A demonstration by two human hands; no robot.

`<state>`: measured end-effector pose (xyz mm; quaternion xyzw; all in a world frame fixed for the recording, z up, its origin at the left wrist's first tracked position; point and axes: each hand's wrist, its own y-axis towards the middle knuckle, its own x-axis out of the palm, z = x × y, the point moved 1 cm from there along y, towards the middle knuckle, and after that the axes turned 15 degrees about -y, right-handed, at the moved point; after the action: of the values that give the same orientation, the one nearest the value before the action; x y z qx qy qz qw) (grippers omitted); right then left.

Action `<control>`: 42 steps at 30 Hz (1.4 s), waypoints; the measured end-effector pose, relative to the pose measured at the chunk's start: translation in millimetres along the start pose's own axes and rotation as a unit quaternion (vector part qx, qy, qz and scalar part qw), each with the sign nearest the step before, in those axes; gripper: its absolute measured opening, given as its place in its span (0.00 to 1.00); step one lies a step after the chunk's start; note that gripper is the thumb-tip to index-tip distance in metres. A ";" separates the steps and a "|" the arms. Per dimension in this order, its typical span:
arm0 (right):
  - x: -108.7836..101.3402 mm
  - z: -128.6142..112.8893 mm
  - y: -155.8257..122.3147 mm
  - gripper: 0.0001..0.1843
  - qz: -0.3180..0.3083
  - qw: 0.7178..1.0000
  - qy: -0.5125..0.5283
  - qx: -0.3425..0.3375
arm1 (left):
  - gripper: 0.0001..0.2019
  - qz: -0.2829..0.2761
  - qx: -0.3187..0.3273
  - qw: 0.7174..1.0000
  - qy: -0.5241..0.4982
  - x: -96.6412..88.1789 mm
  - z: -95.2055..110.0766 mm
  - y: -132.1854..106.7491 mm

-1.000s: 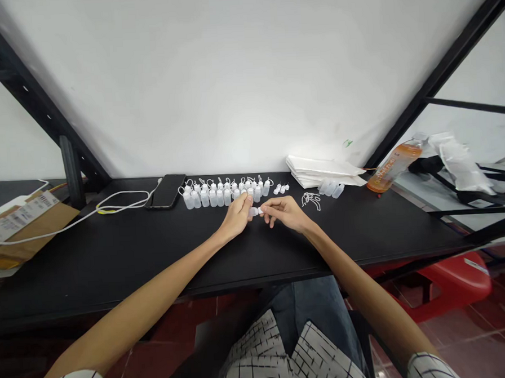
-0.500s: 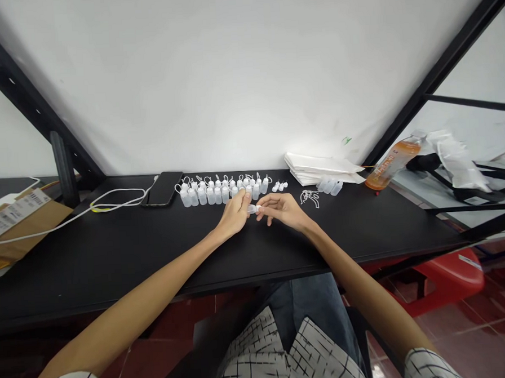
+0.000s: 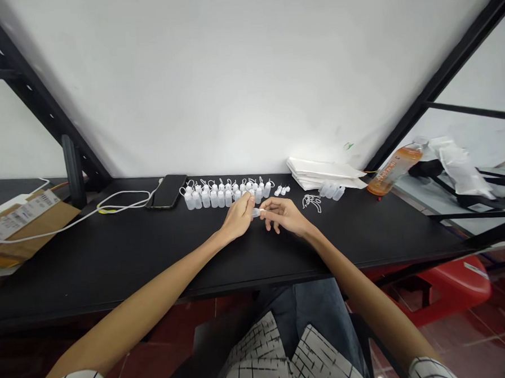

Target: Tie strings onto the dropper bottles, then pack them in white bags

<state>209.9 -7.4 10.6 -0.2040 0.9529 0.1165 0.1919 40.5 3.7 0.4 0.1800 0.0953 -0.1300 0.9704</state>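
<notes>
My left hand (image 3: 238, 218) and my right hand (image 3: 283, 215) meet over the black table (image 3: 132, 246), both pinching one small white plastic bottle (image 3: 256, 212) held sideways between them. The left fingers curl round its body; the right thumb and fingers pinch its cap end. Just behind the hands stand two rows of several small white bottles (image 3: 219, 194) with looped cap tethers. A few loose white caps (image 3: 281, 190) and a small pile of white tethers (image 3: 311, 201) lie to the right of the rows.
A black phone (image 3: 167, 191) with a white cable (image 3: 109, 205) lies at the back left, beside a cardboard box (image 3: 21, 226). A stack of white paper (image 3: 323, 172), several empty bottles (image 3: 331, 190) and an orange drink bottle (image 3: 393, 168) lie at the back right. A red stool (image 3: 456, 280) stands below.
Both hands stay pinched on the same small bottle with only slight finger shifts. The view itself has swayed a little.
</notes>
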 end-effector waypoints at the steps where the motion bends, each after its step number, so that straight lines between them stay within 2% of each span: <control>1: -0.6 0.6 0.0 0.22 -0.001 1.000 -0.005 -0.007 | 0.15 -0.002 0.003 1.000 0.001 0.5 -1.0 -0.3; 3: -1.3 2.7 0.4 0.22 -0.011 1.000 -0.021 -0.009 | 0.15 -0.006 0.012 1.000 0.007 2.1 -2.4 -1.2; 7: -1.5 5.0 0.8 0.28 -0.032 0.998 -0.046 0.016 | 0.15 -0.011 0.015 1.000 0.000 4.8 -2.8 -1.7; 12: -2.8 1.7 -0.5 0.22 -0.002 1.000 -0.023 -0.008 | 0.17 -0.002 0.002 1.000 -0.026 3.8 -3.9 0.3; 18: -1.7 6.3 0.6 0.26 -0.048 0.999 -0.019 0.011 | 0.16 -0.013 0.023 1.000 0.010 5.7 -4.7 -3.0; 27: -3.1 3.4 1.2 0.23 -0.002 0.999 -0.040 -0.012 | 0.16 0.004 -0.035 0.995 -0.098 5.7 -2.6 1.2; 34: -5.3 6.2 1.5 0.25 -0.043 0.997 -0.063 -0.007 | 0.17 -0.015 -0.002 0.999 -0.049 7.7 -8.8 -2.8; 37: -3.7 6.3 2.1 0.27 -0.037 0.997 -0.068 -0.006 | 0.17 -0.012 -0.008 0.998 -0.055 7.4 -8.6 -1.9; 42: -3.3 4.0 0.8 0.22 -0.017 0.999 -0.050 -0.007 | 0.18 -0.001 -0.032 0.996 -0.086 6.5 -7.1 1.2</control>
<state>213.6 -4.4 8.5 -0.2150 0.9378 0.1299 0.2397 46.0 6.0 -7.2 0.1368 0.0157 -0.1424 0.9802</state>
